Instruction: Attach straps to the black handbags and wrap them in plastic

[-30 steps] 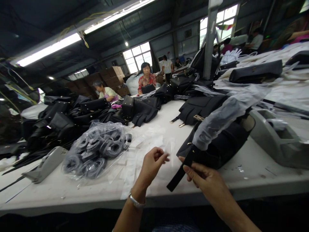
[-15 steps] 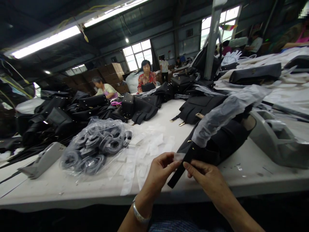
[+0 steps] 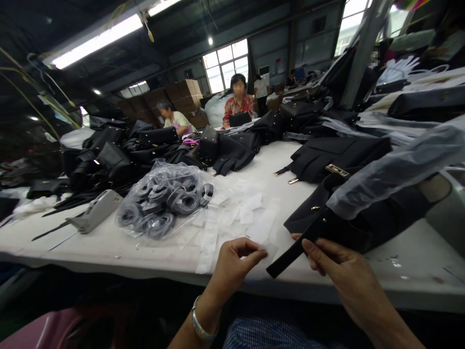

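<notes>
Between the thumb and fingers of my left hand [image 3: 238,264] is a small translucent white piece [image 3: 271,249]. My right hand [image 3: 336,259] pinches a black strap [image 3: 286,257], whose free end points down and left over the table's front edge. The strap belongs to a black bag [image 3: 392,213] lying on the right, with a clear plastic sleeve [image 3: 385,177] around its handle. Thin white pieces [image 3: 236,213] are scattered on the table just beyond my left hand.
On the white table [image 3: 145,259] lies a clear bag of grey rolls [image 3: 167,201], with a grey dispenser [image 3: 96,211] to its left. Black bags [image 3: 232,150] are piled farther back. Two people sit across the table. A pink chair [image 3: 47,329] is at lower left.
My left hand has drawn away from the strap with the translucent piece. My right hand still holds the strap. The view has turned left, so the scene sits farther right.
</notes>
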Tool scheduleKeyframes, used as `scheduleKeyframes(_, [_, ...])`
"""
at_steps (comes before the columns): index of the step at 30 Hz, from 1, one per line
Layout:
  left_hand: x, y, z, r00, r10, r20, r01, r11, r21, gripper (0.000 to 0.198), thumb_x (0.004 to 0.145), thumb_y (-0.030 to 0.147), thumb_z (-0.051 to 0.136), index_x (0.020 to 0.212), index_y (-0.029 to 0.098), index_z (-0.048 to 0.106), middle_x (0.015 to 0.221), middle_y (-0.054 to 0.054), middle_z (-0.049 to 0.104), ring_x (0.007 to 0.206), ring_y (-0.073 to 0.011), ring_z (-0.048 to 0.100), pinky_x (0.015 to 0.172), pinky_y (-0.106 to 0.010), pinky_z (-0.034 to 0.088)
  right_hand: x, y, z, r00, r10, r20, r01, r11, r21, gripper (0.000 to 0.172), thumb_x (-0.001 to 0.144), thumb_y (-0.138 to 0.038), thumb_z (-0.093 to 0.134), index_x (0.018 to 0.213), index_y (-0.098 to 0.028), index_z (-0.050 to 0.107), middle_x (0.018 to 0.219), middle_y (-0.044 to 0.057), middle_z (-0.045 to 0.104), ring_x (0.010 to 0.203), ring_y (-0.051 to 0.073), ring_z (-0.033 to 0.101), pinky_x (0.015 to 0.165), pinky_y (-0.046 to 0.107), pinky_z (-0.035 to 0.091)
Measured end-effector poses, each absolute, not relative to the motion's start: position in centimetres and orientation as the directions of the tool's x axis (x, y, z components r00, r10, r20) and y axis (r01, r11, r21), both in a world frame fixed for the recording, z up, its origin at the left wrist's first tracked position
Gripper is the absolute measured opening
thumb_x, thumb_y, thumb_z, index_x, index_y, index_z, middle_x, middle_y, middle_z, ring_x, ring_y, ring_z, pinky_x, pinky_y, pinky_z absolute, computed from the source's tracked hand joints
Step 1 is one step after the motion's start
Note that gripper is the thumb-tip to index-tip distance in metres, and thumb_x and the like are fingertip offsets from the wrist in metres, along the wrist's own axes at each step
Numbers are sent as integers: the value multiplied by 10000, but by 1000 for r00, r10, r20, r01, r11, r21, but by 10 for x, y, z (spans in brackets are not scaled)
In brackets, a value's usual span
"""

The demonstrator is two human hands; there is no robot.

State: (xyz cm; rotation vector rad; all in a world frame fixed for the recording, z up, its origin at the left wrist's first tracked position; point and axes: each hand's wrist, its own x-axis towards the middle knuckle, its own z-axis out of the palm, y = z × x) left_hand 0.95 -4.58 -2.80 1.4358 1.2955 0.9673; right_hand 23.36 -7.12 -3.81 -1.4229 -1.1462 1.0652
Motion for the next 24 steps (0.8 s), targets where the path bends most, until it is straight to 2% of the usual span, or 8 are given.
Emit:
scheduleKeyframes(7, [-5, -56, -31, 120, 992, -38, 316, -2, 949, 147, 691, 236, 823, 676, 158, 699, 675, -19, 726, 648, -148, 652, 665, -247, 504, 226, -69, -46, 225, 972, -65, -53, -55, -997, 377, 768, -528, 760, 958, -204, 793, 602, -18, 520, 611, 138, 442, 553, 268, 366])
scheduleKeyframes(11, [-9, -58, -35, 143, 988, -54, 338, 3, 941, 131, 696, 242, 832, 699, 161, 729, 717, -34, 745, 703, -171, 670, 720, -271, 518, 220, -67, -45, 301, 952, -47, -145, -3, -989, 354, 746, -499, 788, 961, -218, 795, 578, -30, 494, 592, 129, 409, 528, 261, 347])
scheduleKeyframes(15, [-11, -58, -39, 141, 987, -78, 314, 30, 949, 133, 685, 240, 843, 706, 165, 735, 727, -34, 756, 713, -177, 685, 724, -272, 526, 215, -66, -41, 345, 938, -41, -152, 13, -988, 348, 749, -498, 787, 963, -224, 797, 562, -40, 462, 581, 123, 386, 515, 260, 327])
scheduleKeyframes(21, [-11, -59, -39, 134, 985, -109, 266, 71, 961, 132, 678, 231, 842, 709, 161, 735, 720, -32, 757, 699, -172, 688, 704, -262, 528, 216, -68, -43, 318, 945, -75, -136, -33, -990, 400, 754, -512, 786, 1052, -245, 776, 604, -38, 494, 614, 135, 417, 543, 273, 339])
scheduleKeyframes(24, [-10, -57, -40, 143, 981, -131, 238, 95, 967, 132, 691, 242, 836, 729, 156, 744, 732, -38, 761, 699, -166, 688, 691, -250, 519, 218, -67, -46, 292, 953, -87, -122, -53, -991, 372, 766, -518, 779, 1027, -253, 773, 598, -44, 488, 618, 132, 407, 558, 272, 337])
